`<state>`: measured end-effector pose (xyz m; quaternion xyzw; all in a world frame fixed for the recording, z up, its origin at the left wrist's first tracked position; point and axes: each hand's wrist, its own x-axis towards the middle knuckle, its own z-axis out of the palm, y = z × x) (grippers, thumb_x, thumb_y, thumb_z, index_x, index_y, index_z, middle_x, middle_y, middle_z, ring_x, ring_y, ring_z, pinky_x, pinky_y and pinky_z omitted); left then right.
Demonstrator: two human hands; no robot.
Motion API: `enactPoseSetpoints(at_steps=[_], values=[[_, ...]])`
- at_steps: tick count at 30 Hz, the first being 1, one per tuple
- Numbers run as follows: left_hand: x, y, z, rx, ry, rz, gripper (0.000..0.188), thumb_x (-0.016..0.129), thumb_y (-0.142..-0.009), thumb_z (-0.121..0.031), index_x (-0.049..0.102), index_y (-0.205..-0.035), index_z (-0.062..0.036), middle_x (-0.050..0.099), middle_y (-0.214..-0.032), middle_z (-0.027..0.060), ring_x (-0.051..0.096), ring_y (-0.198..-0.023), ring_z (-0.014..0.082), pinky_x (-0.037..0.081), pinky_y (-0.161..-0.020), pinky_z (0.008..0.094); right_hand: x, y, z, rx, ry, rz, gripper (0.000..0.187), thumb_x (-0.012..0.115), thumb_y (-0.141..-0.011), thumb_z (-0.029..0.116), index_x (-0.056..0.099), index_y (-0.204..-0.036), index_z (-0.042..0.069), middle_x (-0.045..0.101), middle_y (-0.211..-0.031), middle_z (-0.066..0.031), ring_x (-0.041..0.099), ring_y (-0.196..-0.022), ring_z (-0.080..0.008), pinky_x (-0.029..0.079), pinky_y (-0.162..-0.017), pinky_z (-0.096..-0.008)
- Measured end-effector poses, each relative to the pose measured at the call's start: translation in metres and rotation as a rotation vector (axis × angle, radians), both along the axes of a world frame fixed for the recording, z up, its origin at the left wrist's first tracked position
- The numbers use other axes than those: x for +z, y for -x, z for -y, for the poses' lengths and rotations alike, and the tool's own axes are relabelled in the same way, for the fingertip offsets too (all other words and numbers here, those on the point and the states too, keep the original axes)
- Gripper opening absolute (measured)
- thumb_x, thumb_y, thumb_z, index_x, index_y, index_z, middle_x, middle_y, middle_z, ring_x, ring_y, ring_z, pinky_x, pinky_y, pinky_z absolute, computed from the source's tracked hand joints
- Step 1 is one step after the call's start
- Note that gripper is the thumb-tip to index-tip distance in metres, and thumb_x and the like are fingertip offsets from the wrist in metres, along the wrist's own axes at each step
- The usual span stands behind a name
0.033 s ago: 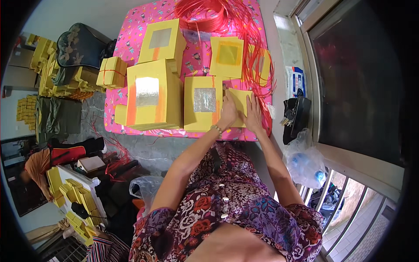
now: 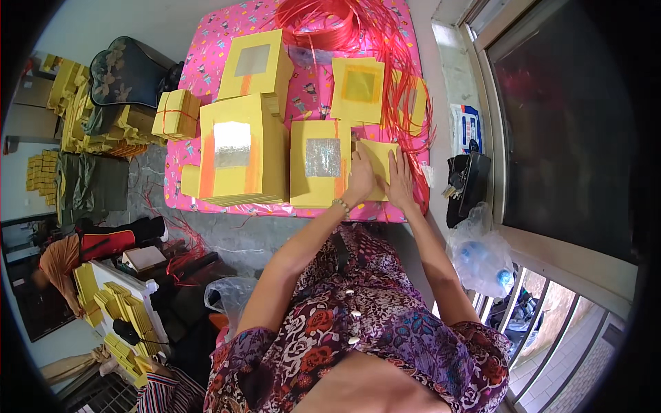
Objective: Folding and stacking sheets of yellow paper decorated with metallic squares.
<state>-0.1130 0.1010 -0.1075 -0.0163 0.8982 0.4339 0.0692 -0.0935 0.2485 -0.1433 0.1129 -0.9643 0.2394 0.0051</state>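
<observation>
My two hands rest on a plain yellow paper sheet (image 2: 381,160) at the near right corner of a table with a pink patterned cloth (image 2: 206,62). My left hand (image 2: 360,177) curls over the sheet's left edge; a bead bracelet is on that wrist. My right hand (image 2: 400,180) lies flat on the sheet with its fingers spread. Just left of the sheet is a stack of yellow paper with a silver foil square (image 2: 320,162). A taller stack of the same kind (image 2: 237,151) stands further left.
Another foil stack (image 2: 255,65) and sheets with gold squares (image 2: 358,86) lie further back, under a heap of red string (image 2: 330,20). A tied yellow bundle (image 2: 175,113) hangs off the table's left edge. A black bag (image 2: 465,182) and plastic bag (image 2: 478,258) sit by the window. Another person (image 2: 58,265) crouches left.
</observation>
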Motion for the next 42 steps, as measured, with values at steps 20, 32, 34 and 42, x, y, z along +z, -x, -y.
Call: enactPoseSetpoints(at_steps=[20, 32, 34, 42], values=[[-0.004, -0.042, -0.008, -0.601, 0.997, -0.178, 0.057, 0.051, -0.086, -0.015, 0.043, -0.136, 0.0116, 0.038, -0.144, 0.0268, 0.027, -0.138, 0.044, 0.016, -0.118, 0.0509, -0.015, 0.001, -0.004, 0.068, 0.268, -0.062, 0.081, 0.065, -0.088, 0.02, 0.017, -0.151, 0.002, 0.008, -0.158, -0.0227, 0.016, -0.144, -0.0426, 0.022, -0.115, -0.0492], [0.012, -0.066, 0.01, -0.333, 0.702, -0.421, 0.052, 0.054, -0.081, -0.01, 0.049, -0.127, 0.0126, 0.047, -0.132, 0.0264, 0.04, -0.129, 0.0414, 0.026, -0.115, 0.0459, 0.043, 0.012, 0.006, 0.089, 0.203, -0.117, 0.07, 0.067, -0.085, 0.021, 0.035, -0.143, 0.001, 0.024, -0.154, -0.0205, 0.022, -0.139, -0.0442, 0.021, -0.114, -0.0521], [0.022, -0.076, 0.015, -0.262, 0.304, -0.374, 0.053, 0.056, -0.078, -0.008, 0.049, -0.126, 0.0125, 0.048, -0.13, 0.0277, 0.039, -0.129, 0.0435, 0.028, -0.114, 0.046, 0.053, 0.015, 0.013, 0.037, 0.23, -0.153, 0.067, 0.067, -0.084, 0.018, 0.038, -0.142, 0.002, 0.026, -0.153, -0.0203, 0.026, -0.137, -0.0428, 0.023, -0.113, -0.0521], [0.098, -0.114, 0.087, -0.042, -0.144, -0.209, 0.038, 0.063, -0.083, -0.002, 0.058, -0.121, -0.0045, 0.061, -0.109, 0.0191, 0.06, -0.1, 0.036, 0.05, -0.084, 0.0425, 0.098, 0.02, 0.058, 0.079, 0.446, -0.088, 0.037, 0.065, -0.087, 0.011, 0.056, -0.123, 0.003, 0.05, -0.129, -0.0176, 0.045, -0.123, -0.0349, 0.035, -0.105, -0.045]])
